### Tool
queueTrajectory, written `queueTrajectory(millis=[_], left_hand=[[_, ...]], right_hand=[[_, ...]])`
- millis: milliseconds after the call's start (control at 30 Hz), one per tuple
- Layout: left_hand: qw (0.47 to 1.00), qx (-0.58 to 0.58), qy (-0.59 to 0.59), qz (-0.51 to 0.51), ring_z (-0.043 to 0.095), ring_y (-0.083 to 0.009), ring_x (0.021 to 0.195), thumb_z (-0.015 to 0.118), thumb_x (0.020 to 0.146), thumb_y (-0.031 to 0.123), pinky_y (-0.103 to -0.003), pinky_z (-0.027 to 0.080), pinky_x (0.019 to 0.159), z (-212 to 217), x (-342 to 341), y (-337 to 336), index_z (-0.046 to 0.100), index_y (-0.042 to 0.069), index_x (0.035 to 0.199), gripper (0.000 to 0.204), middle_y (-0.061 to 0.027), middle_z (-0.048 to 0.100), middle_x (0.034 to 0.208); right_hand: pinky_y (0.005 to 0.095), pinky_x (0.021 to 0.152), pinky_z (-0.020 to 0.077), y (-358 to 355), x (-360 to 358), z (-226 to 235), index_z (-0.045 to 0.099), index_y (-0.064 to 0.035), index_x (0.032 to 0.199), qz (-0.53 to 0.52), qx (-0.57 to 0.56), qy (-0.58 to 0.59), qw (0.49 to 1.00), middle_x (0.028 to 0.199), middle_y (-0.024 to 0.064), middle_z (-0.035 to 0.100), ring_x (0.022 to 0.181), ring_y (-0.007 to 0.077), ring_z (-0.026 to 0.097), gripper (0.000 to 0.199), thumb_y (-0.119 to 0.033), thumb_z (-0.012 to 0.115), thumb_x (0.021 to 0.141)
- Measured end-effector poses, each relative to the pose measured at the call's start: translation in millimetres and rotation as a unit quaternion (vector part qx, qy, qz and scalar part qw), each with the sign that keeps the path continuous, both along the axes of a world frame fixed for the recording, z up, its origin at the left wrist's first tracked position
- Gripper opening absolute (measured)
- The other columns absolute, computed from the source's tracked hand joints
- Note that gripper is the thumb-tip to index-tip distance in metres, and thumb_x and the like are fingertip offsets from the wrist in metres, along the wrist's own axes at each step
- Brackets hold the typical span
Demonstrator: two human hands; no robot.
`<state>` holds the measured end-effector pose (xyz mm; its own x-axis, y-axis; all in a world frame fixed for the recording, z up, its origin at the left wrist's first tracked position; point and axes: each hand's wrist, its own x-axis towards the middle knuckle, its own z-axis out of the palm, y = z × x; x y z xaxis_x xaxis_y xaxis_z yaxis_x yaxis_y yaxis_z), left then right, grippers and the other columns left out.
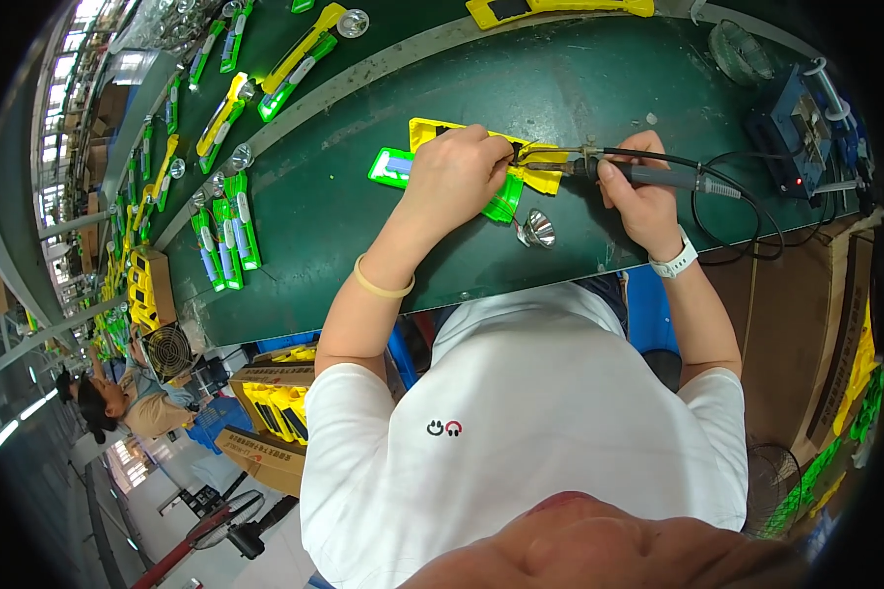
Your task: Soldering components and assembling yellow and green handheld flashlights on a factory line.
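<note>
My left hand (454,175) presses down on a yellow torch shell (540,165) lying on the green bench (363,216), fingers pinched at its edge. My right hand (641,187) grips a grey soldering iron (658,175) like a pen, its tip touching the yellow shell beside my left fingers. A green torch half (393,167) pokes out left of my left hand, and another green piece (506,201) lies under it. A silver reflector cone (538,230) on thin wires rests just below the shell.
A blue soldering station (801,123) stands at the right, its black cable (746,211) looping to the iron. Green and yellow torch parts (228,231) lie along the conveyor at left. Cardboard boxes (270,407) of yellow shells and a fan (169,350) sit below; a seated person (128,402) works at lower left.
</note>
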<state>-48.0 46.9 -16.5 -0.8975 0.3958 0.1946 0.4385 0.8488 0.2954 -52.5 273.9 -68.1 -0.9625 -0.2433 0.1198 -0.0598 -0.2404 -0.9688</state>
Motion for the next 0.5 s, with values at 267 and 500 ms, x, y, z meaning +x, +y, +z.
queueTrajectory(millis=[267,500], left_hand=[[0.999,-0.035,-0.012,-0.011,0.057,-0.0286,0.064,0.061,0.072,0.01,-0.039,0.047,0.057,1,-3,1,0.063,0.006,0.076,0.006,-0.0103,0.054,0.066],[0.999,-0.046,-0.015,-0.008,0.058,-0.0313,0.064,0.06,0.074,0.011,-0.04,0.047,0.057,1,-6,3,0.061,0.004,0.073,0.008,-0.0121,0.056,0.068]], right_hand=[[0.023,0.056,0.0377,4,6,-10,0.048,-0.0023,0.088,-0.025,0.126,0.048,0.991,0.074,0.003,0.05,0.065,0.0084,0.045,0.025,-0.013,0.069,0.078],[0.0221,0.053,0.0402,6,9,-13,0.047,-0.0022,0.089,-0.033,0.131,0.086,0.987,0.073,0.0047,0.054,0.06,0.0087,0.05,0.026,-0.011,0.069,0.078]])
